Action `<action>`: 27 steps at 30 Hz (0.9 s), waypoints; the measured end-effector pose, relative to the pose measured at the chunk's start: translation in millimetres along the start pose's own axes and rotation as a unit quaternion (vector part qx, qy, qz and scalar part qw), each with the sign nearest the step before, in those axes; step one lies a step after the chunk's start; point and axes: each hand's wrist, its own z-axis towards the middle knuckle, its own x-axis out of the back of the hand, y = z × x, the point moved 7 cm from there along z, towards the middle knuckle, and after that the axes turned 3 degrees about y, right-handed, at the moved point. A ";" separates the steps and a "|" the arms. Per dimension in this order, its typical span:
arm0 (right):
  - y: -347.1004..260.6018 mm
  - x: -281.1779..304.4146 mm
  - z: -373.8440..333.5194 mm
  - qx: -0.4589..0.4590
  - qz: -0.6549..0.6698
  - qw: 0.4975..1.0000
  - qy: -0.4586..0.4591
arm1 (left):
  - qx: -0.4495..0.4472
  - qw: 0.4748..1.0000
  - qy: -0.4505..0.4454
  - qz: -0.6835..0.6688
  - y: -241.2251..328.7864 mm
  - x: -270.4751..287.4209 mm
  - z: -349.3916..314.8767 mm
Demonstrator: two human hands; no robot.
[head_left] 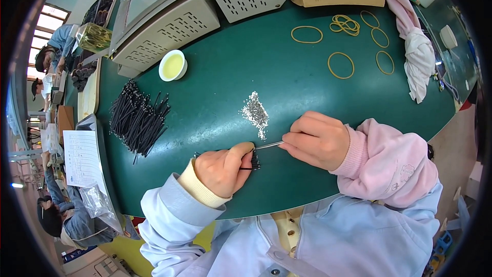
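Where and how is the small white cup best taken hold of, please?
Probably the outer wall of the white cup, just below its round rim, from the right: a slotted beige housing stands behind and black strands lie at near left. Pale yellow liquid inside suggests keeping it level.

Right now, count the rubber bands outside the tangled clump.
5: around the clump, a left band, a lower band, and on its right a top band, a middle band, a bottom band. Bands inside the clump overlap, some perhaps hidden.
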 end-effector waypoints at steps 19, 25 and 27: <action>-4.7 6.3 -2.1 0.061 -0.074 0.995 -0.032 | -0.004 0.999 0.028 -0.028 -0.5 1.8 -0.1; -0.1 1.8 -0.7 0.013 -0.007 1.000 -0.006 | -0.017 0.999 0.030 -0.007 0.4 -0.2 -0.2; 0.4 1.1 -0.2 0.004 0.011 1.000 -0.005 | -0.019 0.999 0.030 -0.003 0.3 -0.3 0.2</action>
